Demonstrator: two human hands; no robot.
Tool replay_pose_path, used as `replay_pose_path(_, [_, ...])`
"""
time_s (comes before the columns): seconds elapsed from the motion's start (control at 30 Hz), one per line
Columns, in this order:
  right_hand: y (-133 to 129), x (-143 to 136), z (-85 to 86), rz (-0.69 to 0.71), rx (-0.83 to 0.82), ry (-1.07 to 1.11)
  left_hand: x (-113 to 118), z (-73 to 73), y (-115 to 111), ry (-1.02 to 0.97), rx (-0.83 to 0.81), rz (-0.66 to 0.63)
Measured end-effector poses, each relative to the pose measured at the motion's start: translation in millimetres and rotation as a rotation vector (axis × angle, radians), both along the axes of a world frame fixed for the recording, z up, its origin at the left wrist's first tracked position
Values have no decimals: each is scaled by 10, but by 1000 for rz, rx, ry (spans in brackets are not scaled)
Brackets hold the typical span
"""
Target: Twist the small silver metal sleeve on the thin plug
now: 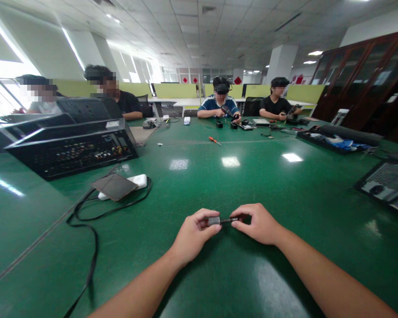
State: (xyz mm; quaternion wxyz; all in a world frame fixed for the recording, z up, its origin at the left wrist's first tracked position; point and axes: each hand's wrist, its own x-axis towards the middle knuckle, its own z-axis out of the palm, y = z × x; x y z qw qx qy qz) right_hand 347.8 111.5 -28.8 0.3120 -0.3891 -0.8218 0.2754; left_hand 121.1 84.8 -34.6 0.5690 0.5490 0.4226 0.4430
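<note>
Near the middle of the green table, my left hand pinches a short grey cylinder between thumb and fingers. A thin dark shaft runs from the cylinder to the right. Its dark right end lies between the thumb and fingertips of my right hand, which are closed on it. Both hands are just above the tabletop, with their fingertips a small gap apart. What exactly the piece is cannot be made out.
A black computer case stands at the left. Nearer are a white power strip, a dark flat plate and a black cable. An orange screwdriver lies farther back. A metal grille panel is at the right; several people sit beyond.
</note>
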Motion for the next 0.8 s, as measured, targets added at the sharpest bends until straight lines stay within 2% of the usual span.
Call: replay_pose_path(0.8, [22, 22, 10, -19, 3, -18, -6, -25, 10, 9, -15, 21])
